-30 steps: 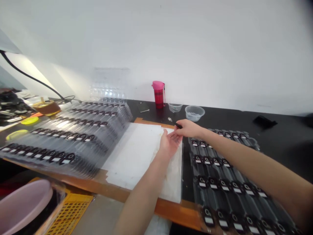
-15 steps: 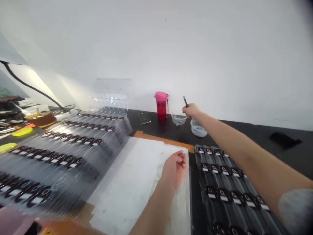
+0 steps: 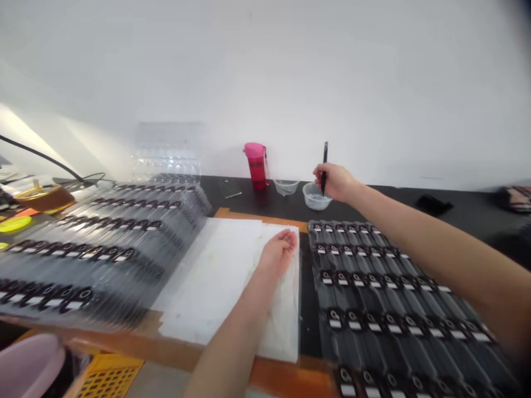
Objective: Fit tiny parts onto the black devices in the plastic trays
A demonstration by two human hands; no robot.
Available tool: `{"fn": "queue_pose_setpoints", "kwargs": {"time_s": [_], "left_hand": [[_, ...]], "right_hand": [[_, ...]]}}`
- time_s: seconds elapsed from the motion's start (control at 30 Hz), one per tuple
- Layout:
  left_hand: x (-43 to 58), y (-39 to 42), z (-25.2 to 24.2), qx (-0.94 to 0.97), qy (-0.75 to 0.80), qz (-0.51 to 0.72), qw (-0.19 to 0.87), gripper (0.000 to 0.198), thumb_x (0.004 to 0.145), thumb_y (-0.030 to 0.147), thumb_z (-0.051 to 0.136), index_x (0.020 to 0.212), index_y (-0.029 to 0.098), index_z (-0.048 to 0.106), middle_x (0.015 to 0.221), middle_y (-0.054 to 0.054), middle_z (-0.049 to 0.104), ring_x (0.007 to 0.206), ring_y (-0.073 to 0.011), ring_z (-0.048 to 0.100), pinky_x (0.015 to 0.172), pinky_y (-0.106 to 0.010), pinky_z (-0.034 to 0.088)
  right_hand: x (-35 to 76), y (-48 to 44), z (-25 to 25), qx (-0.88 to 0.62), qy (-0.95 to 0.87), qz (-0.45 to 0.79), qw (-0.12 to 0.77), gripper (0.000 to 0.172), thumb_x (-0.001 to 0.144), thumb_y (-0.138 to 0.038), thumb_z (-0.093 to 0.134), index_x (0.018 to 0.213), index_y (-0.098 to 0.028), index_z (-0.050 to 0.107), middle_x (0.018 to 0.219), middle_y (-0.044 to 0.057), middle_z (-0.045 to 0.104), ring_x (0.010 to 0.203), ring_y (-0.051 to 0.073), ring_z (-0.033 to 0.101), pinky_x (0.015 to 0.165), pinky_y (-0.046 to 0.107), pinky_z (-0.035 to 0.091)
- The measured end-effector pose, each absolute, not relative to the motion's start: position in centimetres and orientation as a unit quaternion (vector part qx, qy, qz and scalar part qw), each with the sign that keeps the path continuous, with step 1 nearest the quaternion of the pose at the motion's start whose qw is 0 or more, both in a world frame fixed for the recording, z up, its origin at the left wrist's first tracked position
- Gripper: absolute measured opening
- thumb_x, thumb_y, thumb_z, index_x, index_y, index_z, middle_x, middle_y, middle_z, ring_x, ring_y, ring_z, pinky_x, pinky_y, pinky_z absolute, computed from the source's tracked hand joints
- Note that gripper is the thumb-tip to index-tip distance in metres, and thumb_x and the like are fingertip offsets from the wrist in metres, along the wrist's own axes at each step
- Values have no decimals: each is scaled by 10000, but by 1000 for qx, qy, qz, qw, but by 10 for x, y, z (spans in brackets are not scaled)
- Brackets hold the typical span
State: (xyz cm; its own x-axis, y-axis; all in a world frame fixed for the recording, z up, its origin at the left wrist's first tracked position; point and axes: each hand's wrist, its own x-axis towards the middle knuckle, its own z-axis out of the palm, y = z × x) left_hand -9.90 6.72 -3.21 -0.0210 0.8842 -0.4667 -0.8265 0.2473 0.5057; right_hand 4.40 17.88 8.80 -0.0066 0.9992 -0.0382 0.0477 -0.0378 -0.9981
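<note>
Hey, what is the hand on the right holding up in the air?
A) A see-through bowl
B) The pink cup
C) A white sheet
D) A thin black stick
D. The right hand grips a thin black stick upright, with its lower end near the clear plastic bowl.

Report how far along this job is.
Stacked clear trays hold rows of black labelled pieces, as does the tray at right: those look done. In hand: the right hand grips a black pen-like tool above a clear bowl of small parts; the left hand rests on a white sheet. Left: parts remain in the bowl; how many trays remain cannot be told.
</note>
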Motion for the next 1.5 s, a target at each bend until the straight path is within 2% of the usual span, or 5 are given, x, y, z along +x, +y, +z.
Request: {"fn": "queue_pose_setpoints", "kwargs": {"time_s": [0.27,0.5,0.8,1.13,1.5], "left_hand": [[-82,50,-10,18,341,620,707,273,808,-87,400,915,62,601,739,-82,638,698,-114,662,660,-185,564],[-51,40,7,17,299,600,742,180,865,25,419,829,27,596,708,-127,650,687,-160,672,664,-260,577],[-43,32,3,49,263,588,764,274,911,191,388,922,27,606,865,-196,680,913,-250,676,775,-352,558],[-46,29,4,65,251,576,775,343,919,254,399,821,34,643,832,-176,699,798,-199,679,768,-296,524],[-48,27,5,74,253,565,782,381,939,273,366,876,27,650,813,-162,694,752,-182,663,702,-282,516]], "right_hand": [[156,36,88,-432,-567,517,474,216,827,-441,601,827,-228,643,799,17,585,641,115,565,575,256,529],[171,-11,66,-444,-546,506,498,195,704,-362,749,797,-232,637,788,-8,625,679,142,650,757,342,580],[130,-5,43,-355,-734,340,469,126,778,-302,675,850,-200,692,893,53,680,855,176,628,779,312,530],[114,29,25,-235,-820,301,426,124,839,-198,610,933,-227,686,936,48,678,905,163,626,847,316,513],[115,35,32,-224,-849,296,376,147,845,-259,609,955,-251,706,970,52,699,948,192,639,892,353,506]]}}
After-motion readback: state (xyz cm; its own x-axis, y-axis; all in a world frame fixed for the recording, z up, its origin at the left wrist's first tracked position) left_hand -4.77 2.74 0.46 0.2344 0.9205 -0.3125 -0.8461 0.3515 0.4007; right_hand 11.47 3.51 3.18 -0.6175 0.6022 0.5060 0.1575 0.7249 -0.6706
